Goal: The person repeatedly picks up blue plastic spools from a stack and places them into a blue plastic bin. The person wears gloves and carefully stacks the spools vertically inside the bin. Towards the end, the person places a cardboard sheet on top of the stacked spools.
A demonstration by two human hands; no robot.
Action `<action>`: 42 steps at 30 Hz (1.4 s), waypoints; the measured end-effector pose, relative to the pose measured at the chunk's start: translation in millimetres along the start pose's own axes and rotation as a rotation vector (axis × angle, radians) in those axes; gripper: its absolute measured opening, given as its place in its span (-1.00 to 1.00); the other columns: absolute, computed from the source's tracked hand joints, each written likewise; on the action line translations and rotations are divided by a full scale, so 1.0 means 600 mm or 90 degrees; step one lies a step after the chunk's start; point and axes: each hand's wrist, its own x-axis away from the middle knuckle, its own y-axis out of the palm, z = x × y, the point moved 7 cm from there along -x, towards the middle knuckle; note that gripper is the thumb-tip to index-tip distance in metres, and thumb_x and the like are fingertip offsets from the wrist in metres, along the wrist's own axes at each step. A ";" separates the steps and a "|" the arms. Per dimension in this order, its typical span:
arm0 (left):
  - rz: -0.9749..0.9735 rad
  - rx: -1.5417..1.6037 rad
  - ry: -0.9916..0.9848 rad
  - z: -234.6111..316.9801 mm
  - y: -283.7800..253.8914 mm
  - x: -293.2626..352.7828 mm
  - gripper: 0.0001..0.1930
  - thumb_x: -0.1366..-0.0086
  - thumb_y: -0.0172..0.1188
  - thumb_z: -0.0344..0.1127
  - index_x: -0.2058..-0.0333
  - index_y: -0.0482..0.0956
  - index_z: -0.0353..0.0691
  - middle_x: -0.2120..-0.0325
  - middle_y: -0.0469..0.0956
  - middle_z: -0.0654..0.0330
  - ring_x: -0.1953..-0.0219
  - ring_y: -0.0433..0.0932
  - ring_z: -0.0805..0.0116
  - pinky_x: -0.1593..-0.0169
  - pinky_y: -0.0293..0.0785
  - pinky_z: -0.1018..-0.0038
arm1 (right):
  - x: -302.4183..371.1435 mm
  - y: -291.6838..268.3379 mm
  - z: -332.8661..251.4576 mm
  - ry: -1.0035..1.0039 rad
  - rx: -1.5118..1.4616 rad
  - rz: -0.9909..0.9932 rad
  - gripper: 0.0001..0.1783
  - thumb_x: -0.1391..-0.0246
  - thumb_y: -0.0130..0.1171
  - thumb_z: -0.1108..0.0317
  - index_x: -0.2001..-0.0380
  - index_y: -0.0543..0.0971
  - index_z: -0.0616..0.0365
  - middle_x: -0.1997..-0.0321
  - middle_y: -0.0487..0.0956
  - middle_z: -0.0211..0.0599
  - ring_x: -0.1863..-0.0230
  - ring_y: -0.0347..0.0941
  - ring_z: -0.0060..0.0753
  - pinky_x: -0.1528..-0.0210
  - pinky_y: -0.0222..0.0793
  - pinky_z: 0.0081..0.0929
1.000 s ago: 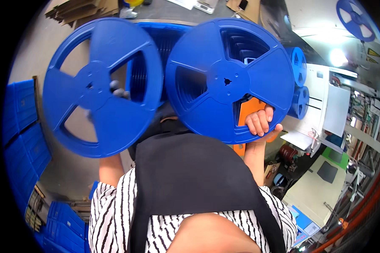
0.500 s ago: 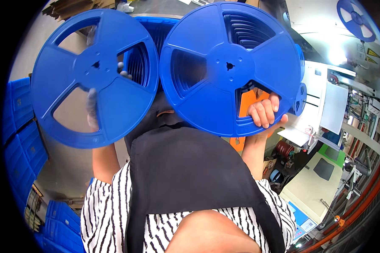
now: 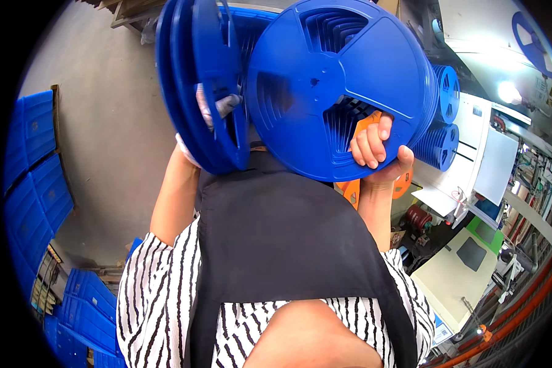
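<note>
Gripping the blue reel stack [image 3: 386, 70] just beyond the black apron [image 3: 276, 239], the right hand [image 3: 377, 147] curls its fingers through it, thumb outside. To the left, the left hand [image 3: 207, 110], partly hidden, clasps steeply angled blue reels [image 3: 214, 52].

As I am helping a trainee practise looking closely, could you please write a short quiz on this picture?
1. True or false: the right hand has its fingers in an opening of the front blue reel, with the thumb outside the rim.

2. Which hand holds the blue reels turned nearly edge-on?
A. The right
B. The left
C. Neither

3. In one word, what colour is the apron?

Key:
1. True.
2. B: the left hand shows partly through an opening in them.
3. Black.
</note>
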 end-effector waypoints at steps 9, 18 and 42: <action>-0.205 0.116 -0.227 -0.058 0.111 -0.002 -0.06 -0.10 0.41 -0.35 -0.32 -0.08 -0.05 0.19 0.51 0.11 0.25 0.56 0.27 0.14 0.55 0.30 | -0.046 0.046 0.143 0.185 0.233 0.187 -0.56 0.13 0.37 0.21 0.24 0.47 0.24 0.49 0.49 -0.30 0.52 0.44 -0.47 0.46 0.40 -0.53; -0.289 0.292 -0.358 -0.073 0.111 0.001 -0.57 -0.33 0.07 -0.10 -0.05 0.44 -0.25 0.45 0.48 0.19 0.50 0.41 0.39 0.39 0.46 0.52 | -0.051 0.075 0.156 0.226 0.277 0.191 -0.38 0.05 0.39 0.16 0.01 0.41 0.31 0.16 0.60 -0.04 0.15 0.59 -0.19 0.00 0.50 -0.26; -0.181 0.629 -0.290 -0.106 -0.022 -0.063 -0.32 -0.29 0.07 0.14 -0.19 0.33 -0.30 0.03 0.49 0.00 -0.11 0.48 -0.01 -0.21 0.41 0.02 | 0.082 -0.093 0.130 0.094 0.109 0.543 -0.57 -0.16 0.11 0.22 -0.02 0.42 0.26 0.22 0.63 -0.10 0.20 0.60 -0.17 -0.01 0.52 -0.15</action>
